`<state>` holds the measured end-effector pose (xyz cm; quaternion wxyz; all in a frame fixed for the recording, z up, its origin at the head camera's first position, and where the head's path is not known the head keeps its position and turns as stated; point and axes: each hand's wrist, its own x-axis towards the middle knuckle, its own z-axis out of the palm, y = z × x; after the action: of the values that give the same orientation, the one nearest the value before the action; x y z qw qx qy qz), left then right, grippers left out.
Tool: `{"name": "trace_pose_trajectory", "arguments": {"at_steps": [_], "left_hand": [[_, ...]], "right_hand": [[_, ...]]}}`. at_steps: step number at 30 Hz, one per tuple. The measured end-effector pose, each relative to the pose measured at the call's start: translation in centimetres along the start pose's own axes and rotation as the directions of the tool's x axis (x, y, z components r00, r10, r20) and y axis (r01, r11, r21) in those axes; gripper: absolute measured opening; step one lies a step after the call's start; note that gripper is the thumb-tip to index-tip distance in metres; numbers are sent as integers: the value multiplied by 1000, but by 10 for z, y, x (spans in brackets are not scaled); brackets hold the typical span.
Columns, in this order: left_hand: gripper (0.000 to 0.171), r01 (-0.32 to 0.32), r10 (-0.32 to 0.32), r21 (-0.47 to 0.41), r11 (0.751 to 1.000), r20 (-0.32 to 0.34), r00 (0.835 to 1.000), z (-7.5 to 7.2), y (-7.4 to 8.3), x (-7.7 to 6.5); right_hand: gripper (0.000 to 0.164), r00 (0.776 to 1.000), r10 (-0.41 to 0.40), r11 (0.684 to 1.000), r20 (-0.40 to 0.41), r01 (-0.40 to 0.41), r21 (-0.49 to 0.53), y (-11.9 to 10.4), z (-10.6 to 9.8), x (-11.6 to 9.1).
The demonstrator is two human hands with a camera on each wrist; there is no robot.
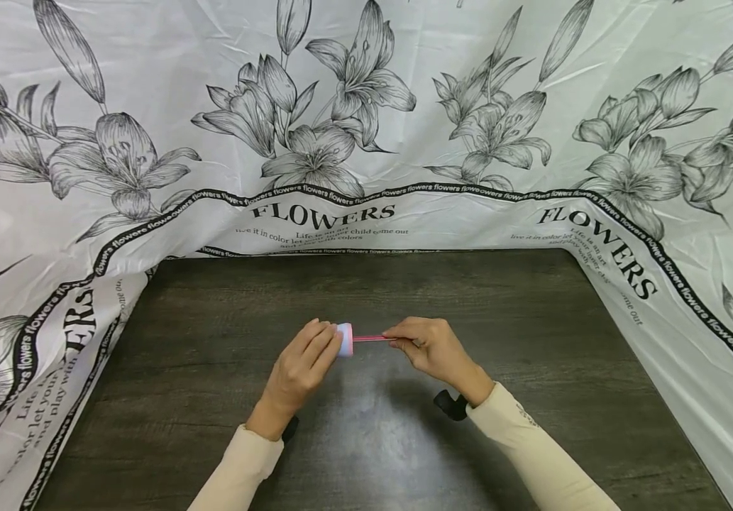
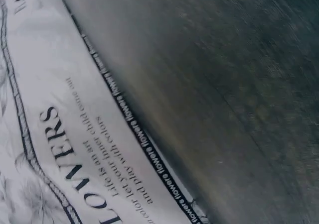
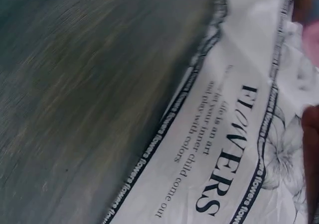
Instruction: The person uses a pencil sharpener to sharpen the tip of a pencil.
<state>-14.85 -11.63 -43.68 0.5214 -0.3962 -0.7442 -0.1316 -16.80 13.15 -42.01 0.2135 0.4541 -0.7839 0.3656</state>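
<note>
Above the table, my left hand (image 1: 299,365) grips a small pale-blue cylindrical thing (image 1: 344,340) with a pink rim, lying sideways, its far part covered by the fingers. From the rim a thin pink stick (image 1: 371,338) runs out to the right. Its other end is pinched between the thumb and forefinger of my right hand (image 1: 431,348). In the right wrist view a blurred piece of the pink rim (image 3: 311,42) shows at the right edge, with a fingertip (image 3: 311,134) below it. The left wrist view shows neither the hand nor the cylinder.
Dark wood-grain table (image 1: 213,298) lies beneath both hands. White cloth (image 1: 468,220) printed with flowers and lettering surrounds its back and sides. A black wrist-camera mount (image 1: 450,405) sticks out under the right wrist, and part of another (image 1: 290,429) under the left.
</note>
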Motion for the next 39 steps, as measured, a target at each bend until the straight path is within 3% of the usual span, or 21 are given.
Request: {"name": "trace_pose_trajectory", "arguments": {"at_steps": [2,4,6,10,11,12,13,14,15,16,18,20,21,22,24,26,28,30,32,35,39], "left_hand": [[16,96,-88,-100,990,83,993,-5,-1,-1],[34,275,-219,-234,933,236,947,-12,-5,0],[50,480,-332,-332,812,414,847,-20,-10,4],[48,779,-427,-337,529,687,588,-29,-16,12],[46,817,-429,-320,480,726,537,-30,-17,14],[45,841,-430,-307,447,750,502,-30,-16,14],[45,847,-433,-300,438,756,491,-29,-15,14],[45,838,-436,-303,454,745,505,-28,-14,14],[46,812,-435,-316,491,718,543,-26,-12,12],[48,768,-428,-337,544,676,600,-23,-10,11],[50,618,-376,-357,700,552,744,-18,-5,7],[40,399,-270,-298,868,391,880,-12,-1,2],[34,282,-201,-247,927,306,931,-8,1,0],[26,175,-132,-184,967,223,966,-5,2,-1],[16,16,-12,-51,999,76,997,2,3,-3],[15,-38,39,20,999,-13,999,6,4,-4],[11,-7,7,-15,1000,-15,1000,6,4,-3],[14,97,-90,-120,988,63,994,2,3,-1],[32,249,-206,-241,938,189,960,-5,0,3],[54,499,-352,-369,784,397,847,-15,-7,10],[50,753,-435,-382,536,640,634,-24,-15,17]], "right_hand": [[18,998,-60,994,-7,59,-92,0,2,-1],[16,983,-180,958,-31,168,-234,0,5,-2],[17,950,-306,895,-58,266,-359,1,8,-5],[20,891,-441,817,-109,349,-458,3,13,-8],[20,883,-455,809,-115,356,-467,3,14,-8],[20,884,-454,807,-115,354,-472,4,14,-8],[21,887,-448,808,-112,349,-474,4,13,-8],[23,895,-434,815,-105,341,-468,4,13,-8],[25,907,-411,827,-96,326,-458,5,12,-8],[26,919,-384,843,-87,311,-439,5,11,-7],[25,948,-312,887,-65,266,-377,6,8,-6],[22,979,-199,950,-41,182,-254,6,6,-5],[21,992,-122,978,-17,118,-171,5,5,-5],[20,999,-36,996,12,37,-78,4,3,-5],[20,989,135,986,68,-141,91,3,2,-5],[20,971,220,962,95,-232,143,1,2,-5],[20,981,183,978,70,-189,85,1,2,-5],[19,999,46,997,4,-46,-67,2,3,-5],[16,991,-122,966,-59,105,-237,3,5,-5],[17,940,-323,885,-114,257,-387,6,8,-6],[19,877,-459,814,-146,348,-466,8,12,-7]]}}
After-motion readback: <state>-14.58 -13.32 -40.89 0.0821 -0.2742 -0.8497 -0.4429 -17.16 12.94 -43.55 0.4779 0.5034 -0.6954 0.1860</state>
